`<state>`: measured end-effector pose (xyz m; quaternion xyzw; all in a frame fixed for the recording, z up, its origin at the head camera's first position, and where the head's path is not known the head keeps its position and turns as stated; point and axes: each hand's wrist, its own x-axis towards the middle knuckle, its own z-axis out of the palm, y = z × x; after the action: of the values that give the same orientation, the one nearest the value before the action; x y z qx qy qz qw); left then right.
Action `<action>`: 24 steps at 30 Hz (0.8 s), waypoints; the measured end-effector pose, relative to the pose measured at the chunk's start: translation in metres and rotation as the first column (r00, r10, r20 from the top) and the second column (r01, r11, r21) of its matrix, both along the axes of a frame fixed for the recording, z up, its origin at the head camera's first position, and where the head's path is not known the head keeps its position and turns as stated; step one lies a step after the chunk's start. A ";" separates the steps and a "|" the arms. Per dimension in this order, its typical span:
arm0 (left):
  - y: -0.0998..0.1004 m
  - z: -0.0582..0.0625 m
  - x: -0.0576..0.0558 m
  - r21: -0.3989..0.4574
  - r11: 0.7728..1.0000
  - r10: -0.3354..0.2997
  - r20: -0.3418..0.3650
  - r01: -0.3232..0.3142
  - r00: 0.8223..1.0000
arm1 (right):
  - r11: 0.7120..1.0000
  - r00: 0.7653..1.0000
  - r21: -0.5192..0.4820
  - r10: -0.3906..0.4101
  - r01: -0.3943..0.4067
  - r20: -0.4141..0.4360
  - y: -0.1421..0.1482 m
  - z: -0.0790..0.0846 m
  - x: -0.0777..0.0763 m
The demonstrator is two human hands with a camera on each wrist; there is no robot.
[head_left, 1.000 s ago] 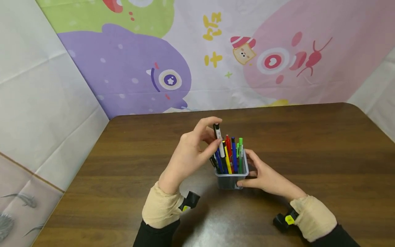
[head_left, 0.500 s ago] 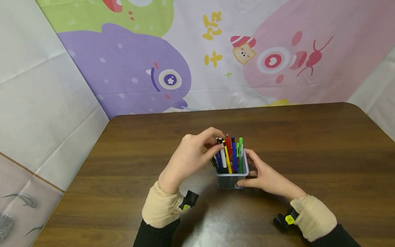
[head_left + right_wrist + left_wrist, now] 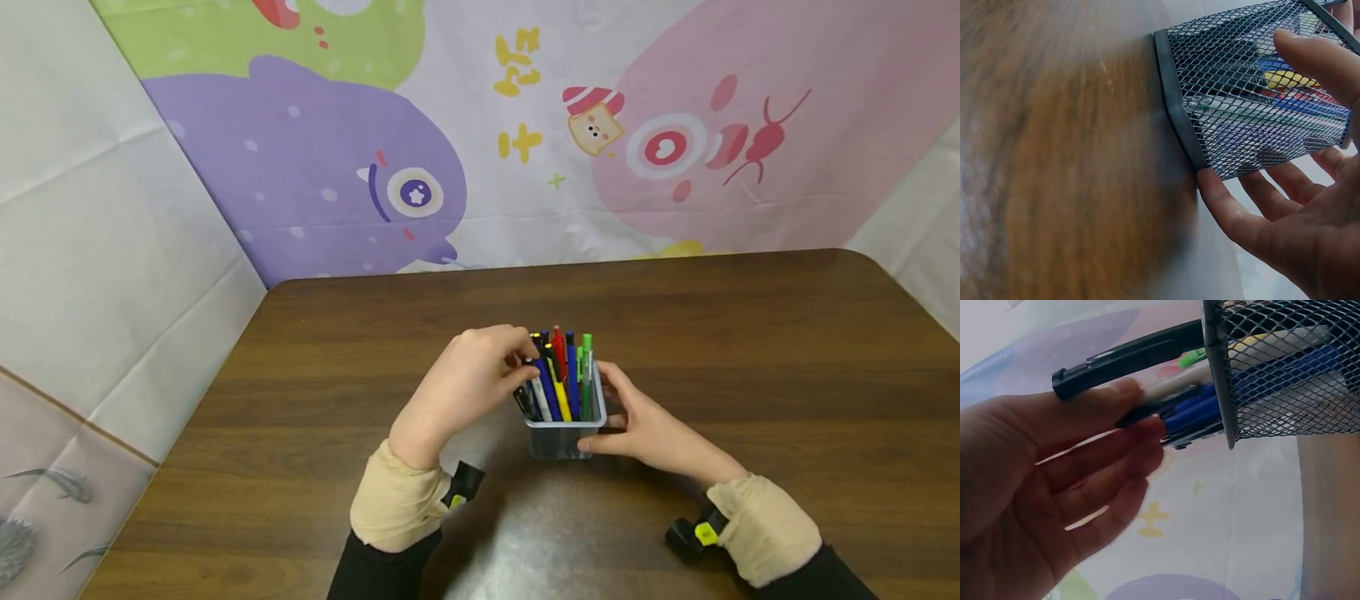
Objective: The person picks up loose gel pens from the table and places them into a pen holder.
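Observation:
My left hand (image 3: 465, 387) is at the left side of a mesh pen holder (image 3: 562, 443). Between thumb and fingers it pinches a white pen (image 3: 1180, 381) with a dark cap, whose lower part is inside the holder. A black pen (image 3: 1138, 357) leans out close above the thumb in the left wrist view. Blue, yellow, red and green pens (image 3: 587, 367) stand in the holder. My right hand (image 3: 648, 429) grips the holder from the right, its thumb on the near mesh wall and its other fingers around the far side, as the right wrist view shows.
The holder stands on a brown wooden table (image 3: 337, 367). Behind the table hangs a cartoon-printed cloth (image 3: 525, 208), with a white cloth (image 3: 127, 208) on the left. Both wrists wear a beige wrap and a small black camera (image 3: 465, 482).
My left hand has come down with the white pen, which now sits much lower in the holder. The right hand and the holder have stayed in place.

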<state>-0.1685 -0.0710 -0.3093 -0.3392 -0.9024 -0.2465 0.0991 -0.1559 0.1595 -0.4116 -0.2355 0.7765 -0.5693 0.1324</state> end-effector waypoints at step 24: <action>-0.012 -0.020 -0.021 0.061 0.981 0.190 -0.107 -0.185 0.976 | 0.996 0.980 0.078 -0.016 0.032 -0.198 0.022 0.029 0.002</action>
<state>-0.1896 -0.0826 -0.3292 -0.2632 -0.9169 -0.2393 0.1812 -0.1536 0.1813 -0.3821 -0.2755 0.8111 -0.5128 0.0574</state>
